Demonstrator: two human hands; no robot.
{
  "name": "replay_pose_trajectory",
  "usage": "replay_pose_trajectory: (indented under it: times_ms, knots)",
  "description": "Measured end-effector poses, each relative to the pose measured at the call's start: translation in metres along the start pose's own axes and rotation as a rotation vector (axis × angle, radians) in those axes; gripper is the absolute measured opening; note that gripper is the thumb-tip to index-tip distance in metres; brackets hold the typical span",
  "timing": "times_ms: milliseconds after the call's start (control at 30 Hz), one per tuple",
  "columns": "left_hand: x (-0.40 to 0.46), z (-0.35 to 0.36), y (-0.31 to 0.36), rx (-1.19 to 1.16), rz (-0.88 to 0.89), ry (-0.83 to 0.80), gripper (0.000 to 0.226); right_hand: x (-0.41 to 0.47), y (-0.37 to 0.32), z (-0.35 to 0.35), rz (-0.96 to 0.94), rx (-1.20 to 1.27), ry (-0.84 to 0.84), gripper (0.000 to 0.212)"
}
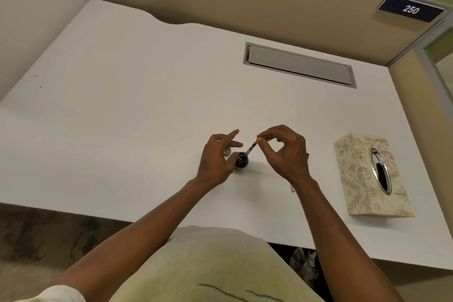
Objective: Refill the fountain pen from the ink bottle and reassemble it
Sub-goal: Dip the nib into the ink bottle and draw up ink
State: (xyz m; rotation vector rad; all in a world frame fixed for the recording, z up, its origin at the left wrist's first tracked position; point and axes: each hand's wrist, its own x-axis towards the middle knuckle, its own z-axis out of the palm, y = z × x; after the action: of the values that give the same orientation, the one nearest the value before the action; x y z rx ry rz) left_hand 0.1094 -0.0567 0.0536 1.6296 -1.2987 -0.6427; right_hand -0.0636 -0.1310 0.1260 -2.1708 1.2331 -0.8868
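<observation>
A small dark ink bottle [241, 161] stands open on the white desk [122, 105]. My left hand [217, 157] steadies it from the left with the thumb against its side, index and middle fingers stretched out. The pen's thin inner section with converter [251, 148] slants down into the bottle mouth. My right hand [285, 152] pinches its upper end between thumb and index finger. The bottle cap [227, 151] lies just behind my left hand. A dark pen part [307, 155] peeks out behind my right hand, and a silvery pen part [293, 188] shows beside my right wrist.
A floral tissue box [370, 174] lies at the right on the desk. A grey cable hatch [300, 65] is set in the desk at the back. Beige partition walls close the back and sides. The desk's front edge runs just before my lap.
</observation>
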Motion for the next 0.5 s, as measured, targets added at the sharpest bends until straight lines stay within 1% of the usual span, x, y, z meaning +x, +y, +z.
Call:
replay_pose_trajectory:
  times_ms: [300,400,500]
  knots:
    - [-0.001,0.008,0.014,0.041,0.018,-0.029,0.060,-0.008,-0.002,-0.001,0.024,0.051,0.050,0.005]
    - [-0.001,0.013,0.019,0.054,0.020,-0.037,0.058,-0.009,-0.001,-0.005,0.071,0.086,0.056,0.003]
    - [0.000,0.018,0.025,0.043,0.021,-0.010,0.056,-0.008,-0.002,-0.009,0.100,0.113,0.066,0.002]
